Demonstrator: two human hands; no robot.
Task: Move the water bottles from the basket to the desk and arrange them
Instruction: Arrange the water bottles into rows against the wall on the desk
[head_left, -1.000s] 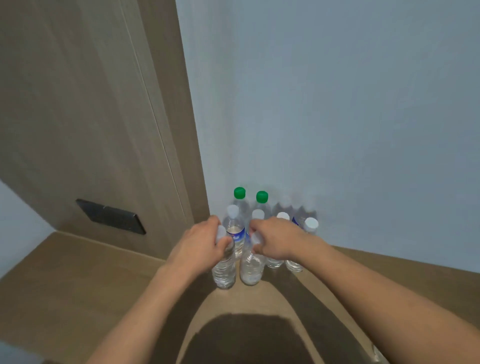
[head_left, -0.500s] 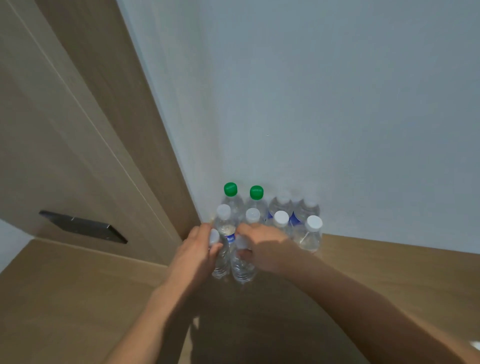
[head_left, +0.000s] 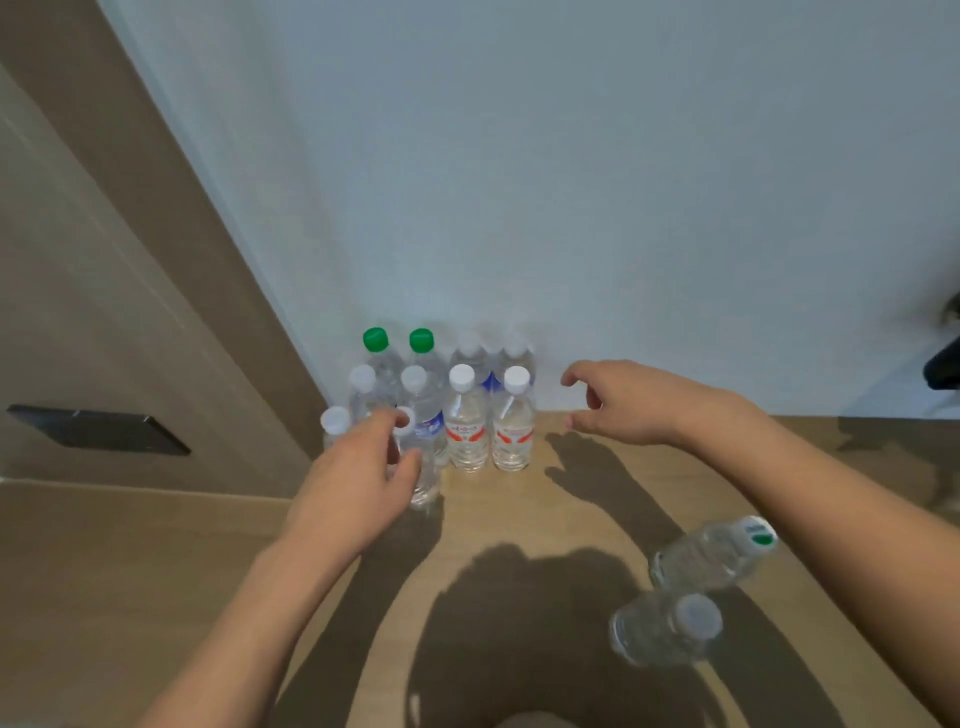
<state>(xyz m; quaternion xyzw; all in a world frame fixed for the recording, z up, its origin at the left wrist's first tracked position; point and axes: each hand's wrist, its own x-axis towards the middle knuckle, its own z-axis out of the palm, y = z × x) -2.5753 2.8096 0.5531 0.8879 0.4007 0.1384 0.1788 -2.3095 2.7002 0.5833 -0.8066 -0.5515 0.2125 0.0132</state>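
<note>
Right, bottles (head_left: 441, 410) packed upright w/ caps up, far left on the surface (head_left: 156, 571), against the wall. Left hand (head_left: 358, 483) hovers at the front-left bottle (head_left: 422, 467), fingers loosely curled, can't tell if touching. Right hand (head_left: 623, 402) just right of the group, fingers loose, holding nothing. Two more bottles (head_left: 691, 592) near right.

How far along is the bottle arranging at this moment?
Mostly done: ten bottles stand in rows against the wall on the desk, two green-capped ones at the back. In hand: the left hand is at the front-row bottle; the right hand hovers holding nothing. Left: two loose bottles near the right forearm. The basket is out of view.
</note>
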